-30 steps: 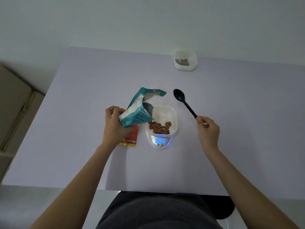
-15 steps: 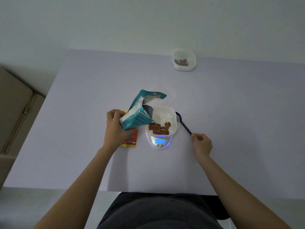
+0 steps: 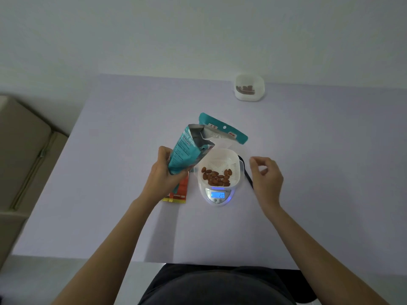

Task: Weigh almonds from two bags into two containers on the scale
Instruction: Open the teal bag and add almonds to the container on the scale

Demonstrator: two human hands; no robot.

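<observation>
Left hand [image 3: 164, 172] gripped teal bag [image 3: 187, 150] near its lower end, fingers curled round it; right hand [image 3: 267, 178] held level with the left, fingers loosely curled, holding nothing; both forearms bare, stretched forward, angled inward toward each other.

Dim, flat, bluish light — soft shadows, wide-angle bending at edges, slight softness overall.

Bare forearms [image 3: 114, 245]; dark grey garment [image 3: 220, 289] over torso.
</observation>
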